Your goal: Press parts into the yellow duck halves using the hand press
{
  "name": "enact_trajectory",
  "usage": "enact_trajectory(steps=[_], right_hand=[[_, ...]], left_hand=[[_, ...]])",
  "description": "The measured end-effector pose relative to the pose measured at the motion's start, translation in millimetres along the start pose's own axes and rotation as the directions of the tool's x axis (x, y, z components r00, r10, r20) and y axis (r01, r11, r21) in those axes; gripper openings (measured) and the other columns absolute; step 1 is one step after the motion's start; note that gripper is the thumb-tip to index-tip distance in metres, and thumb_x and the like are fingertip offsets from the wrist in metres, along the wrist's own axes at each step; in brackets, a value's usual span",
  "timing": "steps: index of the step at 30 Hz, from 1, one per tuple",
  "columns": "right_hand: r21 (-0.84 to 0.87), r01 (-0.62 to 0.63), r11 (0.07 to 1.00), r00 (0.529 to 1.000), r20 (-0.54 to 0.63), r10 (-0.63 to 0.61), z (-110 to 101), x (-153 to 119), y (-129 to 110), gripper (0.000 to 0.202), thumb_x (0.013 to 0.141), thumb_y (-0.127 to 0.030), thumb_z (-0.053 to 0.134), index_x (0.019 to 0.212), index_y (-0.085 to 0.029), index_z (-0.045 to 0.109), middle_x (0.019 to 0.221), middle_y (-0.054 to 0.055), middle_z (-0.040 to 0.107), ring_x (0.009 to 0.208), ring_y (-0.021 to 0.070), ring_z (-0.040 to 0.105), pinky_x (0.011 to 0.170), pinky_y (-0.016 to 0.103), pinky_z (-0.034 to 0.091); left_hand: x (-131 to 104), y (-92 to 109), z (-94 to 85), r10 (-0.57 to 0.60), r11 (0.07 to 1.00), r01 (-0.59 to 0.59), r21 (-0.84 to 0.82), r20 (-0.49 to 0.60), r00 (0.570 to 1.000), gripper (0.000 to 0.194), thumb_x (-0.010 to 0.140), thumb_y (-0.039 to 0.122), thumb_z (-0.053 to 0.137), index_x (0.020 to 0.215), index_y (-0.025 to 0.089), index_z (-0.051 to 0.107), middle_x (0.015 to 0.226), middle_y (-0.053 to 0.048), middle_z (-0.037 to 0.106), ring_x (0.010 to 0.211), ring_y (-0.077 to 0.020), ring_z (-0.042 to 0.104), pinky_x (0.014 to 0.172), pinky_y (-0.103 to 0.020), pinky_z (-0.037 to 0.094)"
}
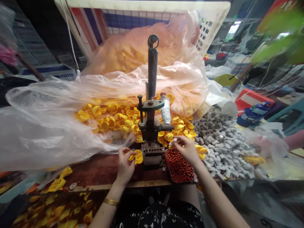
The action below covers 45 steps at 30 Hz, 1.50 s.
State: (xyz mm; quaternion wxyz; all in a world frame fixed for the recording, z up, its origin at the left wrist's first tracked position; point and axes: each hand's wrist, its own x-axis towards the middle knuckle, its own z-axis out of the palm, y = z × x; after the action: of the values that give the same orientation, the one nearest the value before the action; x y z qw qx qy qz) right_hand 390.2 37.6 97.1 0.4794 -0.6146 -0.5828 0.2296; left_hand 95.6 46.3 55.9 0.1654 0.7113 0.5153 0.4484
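My left hand (125,164) pinches a yellow curved plastic shell piece (137,157) just left of the base of a small hand press (152,126). The press stands upright, with a tall coil spring and a lever wrapped in silvery tape (165,110). Fingers closed, my right hand (187,148) is raised to the right of the press, over the tray. A small whitish piece (175,140) shows at its fingertips; its kind is too small to make out. Below lies a tray of small red beads (179,166), partly covered by my right hand and forearm.
Loose yellow shells (114,122) are heaped behind the press, spilling from a clear plastic bag (47,117). A white crate (211,22) stands behind. Small grey blocks (220,142) pile up at right. More yellow shells (64,209) lie below the wooden table edge (95,185).
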Motion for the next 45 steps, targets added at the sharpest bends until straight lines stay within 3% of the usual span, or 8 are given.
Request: enact_trajectory(steps=[4, 8, 19, 24, 26, 31, 40, 45], right_hand=[[0.078, -0.048, 0.996, 0.98, 0.194, 0.032, 74, -25, -22, 0.022, 0.073, -0.023, 0.06, 0.093, -0.018, 0.067, 0.081, 0.005, 0.07, 0.072, 0.0189, 0.064, 0.07, 0.032, 0.052], [0.18, -0.138, 0.974, 0.97, 0.221, 0.097, 98, -30, -25, 0.022, 0.071, -0.02, 0.061, 0.091, -0.019, 0.069, 0.09, 0.005, 0.072, 0.084, 0.0213, 0.066, 0.08, 0.036, 0.052], [0.345, -0.297, 0.89, 0.937, 0.284, 0.203, 110, -34, -36, 0.023, 0.065, -0.034, 0.071, 0.076, -0.018, 0.059, 0.067, 0.001, 0.065, 0.062, 0.0165, 0.061, 0.057, 0.026, 0.049], [0.273, -0.022, 0.962, 0.996, 0.086, -0.002, 108, -39, -52, 0.015, 0.074, -0.034, 0.064, 0.075, -0.02, 0.058, 0.073, 0.001, 0.065, 0.066, 0.0155, 0.06, 0.066, 0.027, 0.049], [0.262, 0.025, 0.965, 0.993, 0.107, -0.055, 110, -42, -58, 0.014, 0.076, -0.035, 0.062, 0.077, -0.021, 0.059, 0.073, 0.002, 0.065, 0.065, 0.0152, 0.06, 0.065, 0.026, 0.048], [0.174, -0.192, 0.966, 0.969, 0.192, 0.158, 118, -39, -60, 0.014, 0.071, -0.032, 0.064, 0.072, -0.019, 0.058, 0.063, 0.0, 0.061, 0.057, 0.0141, 0.056, 0.055, 0.024, 0.043], [0.085, -0.244, 0.966, 0.924, 0.322, 0.205, 110, -38, -63, 0.024, 0.065, -0.018, 0.064, 0.087, -0.019, 0.056, 0.053, -0.007, 0.053, 0.048, 0.0108, 0.049, 0.045, 0.019, 0.032], [0.357, -0.371, 0.858, 0.864, 0.472, 0.177, 100, -38, -65, 0.046, 0.063, -0.023, 0.068, 0.107, -0.019, 0.056, 0.076, -0.001, 0.064, 0.064, 0.0142, 0.059, 0.055, 0.022, 0.044]], left_hand=[[-10, 10, 8.7, 0.011, 0.996, -0.005, -0.089, 0.062, 0.998, 0.03, 0.071, 0.001, 0.045, 0.086, 0.021, 0.062, 0.106, -0.006, 0.045, 0.105, -0.0202, 0.053, 0.091, -0.037, 0.049], [-8, 11, 4.3, 0.006, 0.997, -0.002, -0.082, 0.055, 0.998, 0.034, 0.069, -0.002, 0.043, 0.089, 0.021, 0.06, 0.104, -0.006, 0.046, 0.104, -0.0204, 0.052, 0.093, -0.039, 0.047], [-3, 22, -1.3, 0.132, 0.991, -0.133, 0.006, 0.013, 0.991, 0.042, 0.07, -0.003, 0.04, 0.101, 0.021, 0.055, 0.109, -0.008, 0.044, 0.106, -0.0217, 0.051, 0.094, -0.039, 0.047], [3, 25, -7.5, 0.231, 0.967, -0.225, 0.119, -0.041, 0.972, 0.041, 0.075, -0.001, 0.041, 0.109, 0.02, 0.053, 0.109, -0.01, 0.043, 0.107, -0.0229, 0.05, 0.093, -0.041, 0.048], [5, 25, -10.2, 0.265, 0.955, -0.253, 0.152, -0.066, 0.962, 0.04, 0.077, 0.0, 0.042, 0.11, 0.02, 0.053, 0.109, -0.01, 0.043, 0.106, -0.023, 0.05, 0.093, -0.042, 0.048], [6, 26, -13.4, 0.351, 0.918, -0.348, 0.191, 0.019, 0.936, 0.041, 0.079, 0.002, 0.043, 0.114, 0.02, 0.053, 0.109, -0.01, 0.044, 0.104, -0.0222, 0.051, 0.091, -0.039, 0.049], [6, 20, -18.1, 0.391, 0.901, -0.421, 0.104, 0.226, 0.892, 0.051, 0.078, 0.001, 0.041, 0.125, 0.02, 0.049, 0.114, -0.011, 0.046, 0.108, -0.0216, 0.053, 0.093, -0.035, 0.05], [10, 25, -20.0, 0.376, 0.921, -0.389, 0.023, 0.21, 0.902, 0.049, 0.08, 0.002, 0.04, 0.124, 0.021, 0.051, 0.114, -0.011, 0.047, 0.109, -0.0219, 0.053, 0.095, -0.037, 0.049]])
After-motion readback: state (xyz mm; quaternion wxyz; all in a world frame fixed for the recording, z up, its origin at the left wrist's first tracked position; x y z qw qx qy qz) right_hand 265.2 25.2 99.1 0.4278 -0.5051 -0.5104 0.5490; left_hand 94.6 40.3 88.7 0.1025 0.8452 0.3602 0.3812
